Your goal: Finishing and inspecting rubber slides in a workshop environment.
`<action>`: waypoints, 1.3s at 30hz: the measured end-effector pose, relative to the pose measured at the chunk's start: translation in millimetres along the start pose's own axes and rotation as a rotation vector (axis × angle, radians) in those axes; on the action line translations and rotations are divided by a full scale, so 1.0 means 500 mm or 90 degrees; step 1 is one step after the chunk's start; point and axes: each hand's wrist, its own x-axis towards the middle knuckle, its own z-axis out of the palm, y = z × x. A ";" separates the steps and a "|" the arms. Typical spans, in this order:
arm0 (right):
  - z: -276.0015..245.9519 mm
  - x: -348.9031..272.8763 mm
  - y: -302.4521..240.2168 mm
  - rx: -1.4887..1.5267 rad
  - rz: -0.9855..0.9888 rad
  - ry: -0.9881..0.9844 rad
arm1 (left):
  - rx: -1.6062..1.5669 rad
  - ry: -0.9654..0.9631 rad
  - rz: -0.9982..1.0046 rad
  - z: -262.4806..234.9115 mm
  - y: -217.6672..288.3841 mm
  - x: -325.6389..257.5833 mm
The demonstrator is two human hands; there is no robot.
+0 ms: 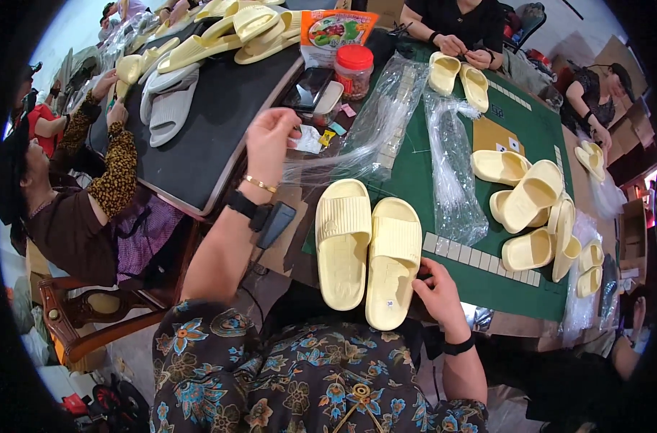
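A pair of pale yellow slippers lies side by side in front of me, toes pointing away and heels over the table's near edge. The left slipper [341, 263] has a ribbed strap, as does the right slipper [391, 289], which has a small round sticker at its heel. My right hand [440, 296] is at the right slipper's outer edge, thumb and curled fingers against its side. Raised to the left beyond the pair, my left hand [271, 141] has its fingers pinched together; anything between them is too small to make out. Clear plastic strands [343, 167] lie near it.
More yellow slippers [534, 195] are piled on the green mat [415, 191] at right. Clear plastic bags [455, 180], a red-lidded jar [354, 72] and a phone [308, 89] lie beyond. Co-workers sit across and at both sides; a wooden chair [98, 310] stands left.
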 end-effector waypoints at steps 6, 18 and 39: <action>-0.007 0.009 0.011 0.049 0.021 -0.020 | 0.070 0.021 0.159 -0.012 0.056 -0.021; 0.011 0.002 -0.079 0.048 -0.241 0.131 | 0.491 -0.238 0.570 0.045 0.023 -0.148; 0.007 0.031 -0.118 -0.027 -0.183 0.195 | 0.694 -0.327 0.539 -0.072 -0.137 -0.138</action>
